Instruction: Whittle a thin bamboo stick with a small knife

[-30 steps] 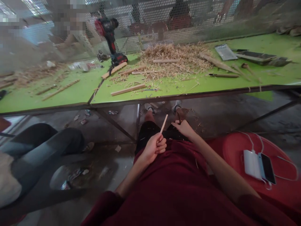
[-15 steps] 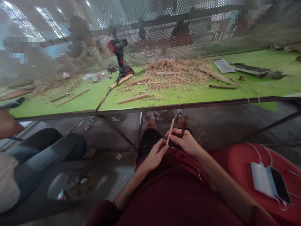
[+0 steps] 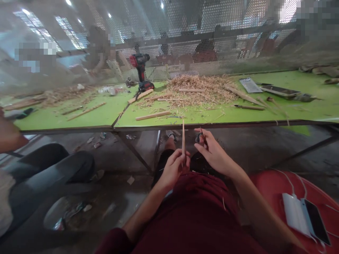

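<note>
My left hand (image 3: pixel 173 165) is closed round the lower part of a pale wooden stick (image 3: pixel 183 135), which stands nearly upright and narrows toward its top. To its right, apart from the stick, my right hand (image 3: pixel 214 151) holds a thin, dark, knife-like tool (image 3: pixel 202 133) between thumb and fingers. Most of that tool is hidden by the hand, so its exact kind is unclear. Both hands are above my lap, just short of the green table (image 3: pixel 233 118).
Wood shavings (image 3: pixel 198 84) lie piled on the table, with wooden strips (image 3: pixel 153 115) around them. A cordless drill (image 3: pixel 141 72) stands behind. At right, a red stool (image 3: pixel 267 183) bears a phone (image 3: pixel 316 220) and a white power bank (image 3: pixel 295 213). Another person's legs (image 3: pixel 53 169) are at left.
My hands were together at the stick; now the right hand with the dark tool has drawn away to the right. The stick has turned more upright in my left hand. The view has shifted slightly.
</note>
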The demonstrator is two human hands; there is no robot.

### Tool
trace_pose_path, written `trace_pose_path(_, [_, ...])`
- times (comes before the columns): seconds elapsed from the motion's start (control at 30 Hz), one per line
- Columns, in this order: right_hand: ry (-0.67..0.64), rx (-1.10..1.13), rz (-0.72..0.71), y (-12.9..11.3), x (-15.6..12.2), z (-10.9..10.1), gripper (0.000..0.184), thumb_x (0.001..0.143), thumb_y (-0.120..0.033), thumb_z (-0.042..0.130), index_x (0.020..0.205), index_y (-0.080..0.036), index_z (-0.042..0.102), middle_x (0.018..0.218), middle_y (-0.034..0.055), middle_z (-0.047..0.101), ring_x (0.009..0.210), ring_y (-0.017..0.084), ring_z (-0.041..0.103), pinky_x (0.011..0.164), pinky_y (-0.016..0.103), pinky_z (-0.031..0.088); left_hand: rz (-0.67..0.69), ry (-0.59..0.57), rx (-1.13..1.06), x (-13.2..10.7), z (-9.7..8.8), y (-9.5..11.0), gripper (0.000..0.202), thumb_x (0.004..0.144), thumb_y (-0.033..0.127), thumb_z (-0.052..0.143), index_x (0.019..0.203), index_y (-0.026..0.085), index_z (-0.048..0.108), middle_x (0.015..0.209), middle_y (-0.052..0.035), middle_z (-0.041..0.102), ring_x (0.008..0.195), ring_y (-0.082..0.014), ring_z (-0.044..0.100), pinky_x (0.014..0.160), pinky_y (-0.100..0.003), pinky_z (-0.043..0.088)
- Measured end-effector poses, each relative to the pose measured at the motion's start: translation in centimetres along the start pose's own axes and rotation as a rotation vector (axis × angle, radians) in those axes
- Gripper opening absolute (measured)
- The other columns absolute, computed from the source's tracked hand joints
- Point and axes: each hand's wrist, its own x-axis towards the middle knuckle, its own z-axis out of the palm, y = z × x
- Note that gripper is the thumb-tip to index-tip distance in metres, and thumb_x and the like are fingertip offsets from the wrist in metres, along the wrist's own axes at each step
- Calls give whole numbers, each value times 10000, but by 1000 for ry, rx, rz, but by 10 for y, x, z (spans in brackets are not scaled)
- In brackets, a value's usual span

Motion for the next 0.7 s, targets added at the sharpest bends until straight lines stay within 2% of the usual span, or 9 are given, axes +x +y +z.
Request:
trace_pose_path(0.1, [-61,0,-79,-3,-6,-8,436,1077,-348,470,1443,-252,685,1226,122,705,1117,256,700,1032,420,588,-14,-13,-16,-3,4,4,364,840,492,799,946,182,640,618,52,539,490,-69,351,521,-235,271])
trace_pose_path(0.2, [-110,23,-159,-2,-7,-7,430,1072,-307,489,1416,-248,740,1266,113,767,1191,275,727,1065,428,593,-31,-58,-17,-6,5,2,336,889,488,766,954,181,646,611,56,513,514,-80,370,526,-232,281])
trace_pose_path(0.3, [-42,41,-214,5,-5,-5,474,1057,-285,539,1496,-259,718,1370,95,768,1247,291,735,1067,430,605,-18,-94,-14,-7,4,0,322,931,484,741,986,181,648,618,62,494,519,-79,354,514,-230,246])
trace_pose_path(0.37, [20,34,-241,8,-5,-5,475,1065,-281,552,1510,-282,716,1379,79,770,1212,282,753,1040,419,619,-3,-92,14,-8,4,0,345,934,506,742,1000,182,645,626,61,497,520,-77,341,512,-234,231])
trace_pose_path(0.43, [44,-2,-280,10,-6,-5,447,1082,-283,552,1490,-293,735,1292,74,801,1111,263,779,971,391,637,13,-78,59,-9,5,1,382,924,540,751,1001,182,642,634,54,505,542,-84,362,526,-237,248])
trace_pose_path(0.53, [36,-138,-356,8,-12,-8,415,1118,-294,524,1462,-274,756,1033,69,815,885,219,772,807,322,624,41,-42,107,-11,9,5,444,898,594,766,985,180,629,636,54,492,553,-85,361,534,-240,253])
trace_pose_path(0.7, [99,-489,-462,4,-14,-16,395,1164,-340,495,1440,-286,771,864,46,758,765,168,712,652,257,484,28,-60,84,-12,11,8,504,861,656,781,937,192,601,602,93,376,499,-60,240,494,-235,166])
